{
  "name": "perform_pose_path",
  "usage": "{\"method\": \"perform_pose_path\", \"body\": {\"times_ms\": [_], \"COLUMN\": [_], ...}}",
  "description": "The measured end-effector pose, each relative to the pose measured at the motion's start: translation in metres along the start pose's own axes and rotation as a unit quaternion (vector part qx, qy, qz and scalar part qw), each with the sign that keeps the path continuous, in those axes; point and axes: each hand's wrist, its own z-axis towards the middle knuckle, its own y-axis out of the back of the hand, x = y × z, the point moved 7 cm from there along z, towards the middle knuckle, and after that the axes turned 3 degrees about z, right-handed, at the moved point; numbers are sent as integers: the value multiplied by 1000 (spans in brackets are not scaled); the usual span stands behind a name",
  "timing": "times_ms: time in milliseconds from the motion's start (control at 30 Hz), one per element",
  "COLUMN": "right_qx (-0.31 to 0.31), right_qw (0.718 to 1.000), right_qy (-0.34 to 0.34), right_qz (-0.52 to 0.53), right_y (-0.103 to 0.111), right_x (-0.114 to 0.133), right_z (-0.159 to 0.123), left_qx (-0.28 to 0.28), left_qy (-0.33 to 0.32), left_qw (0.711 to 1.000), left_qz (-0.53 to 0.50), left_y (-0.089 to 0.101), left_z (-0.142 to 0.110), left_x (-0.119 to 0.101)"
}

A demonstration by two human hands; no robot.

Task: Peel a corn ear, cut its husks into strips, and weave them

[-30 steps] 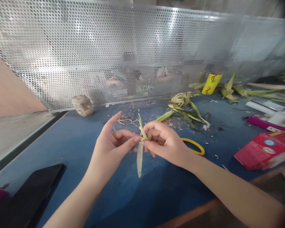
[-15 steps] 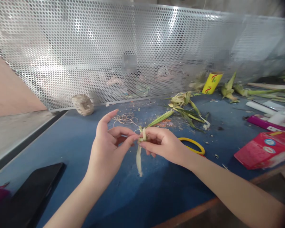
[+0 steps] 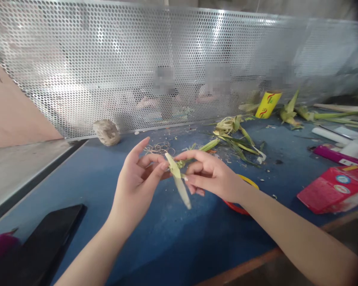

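Between my hands is a pale green leaf strip (image 3: 181, 190), its lower end hanging slantwise above the blue table. A greener, knotty stem-like part (image 3: 181, 163) crosses behind it and reaches toward my right hand. My left hand (image 3: 147, 174) pinches the strip's upper part with thumb and fingers, the index finger raised. At the right side of the strip, my right hand (image 3: 209, 172) is closed with thumb and fingertips at its edge. Partly hidden behind my right wrist are scissors with yellow and red handles (image 3: 238, 207).
A perforated metal screen (image 3: 131, 59) rises behind the blue table (image 3: 155, 250); people sit beyond it. Around lie loose thread (image 3: 159, 147), a leaf bundle (image 3: 231, 126), a stone-like lump (image 3: 107, 132), a yellow tube (image 3: 267, 105), a red packet (image 3: 331, 190) and a black phone (image 3: 47, 238).
The leaf strip has turned: its lower end swung right and its broad upper end now stands up over the stem. My right hand has shifted slightly right, and more red scissor handle shows.
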Motion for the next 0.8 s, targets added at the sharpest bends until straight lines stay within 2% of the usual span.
{"method": "perform_pose_path", "body": {"times_ms": [133, 267, 400, 533, 667, 733, 800], "right_qx": [-38, -50, -62, -49, -107, -122, -110], "right_qw": [998, 996, 993, 988, 971, 971, 976], "right_qy": [21, 27, 41, 9, 20, 15, 8], "right_qz": [-34, -71, -90, -146, -211, -206, -188], "right_y": [9, 13, 18, 15, 17, 17, 14], "right_x": [9, 12, 14, 10, 11, 9, 7], "right_z": [-2, -3, -3, -1, 0, -1, -2], "left_qx": [-27, -44, -36, -24, 17, 26, 29], "left_qy": [-3, -26, -28, -41, -17, -4, -2], "left_qw": [998, 992, 992, 993, 995, 995, 995], "left_qz": [51, 112, 121, 107, 99, 100, 97], "left_y": [5, 9, 9, 4, -7, -10, -12], "left_z": [2, 2, 2, 0, -5, -7, -8], "left_x": [-3, -11, -13, -12, -6, -4, -4]}}
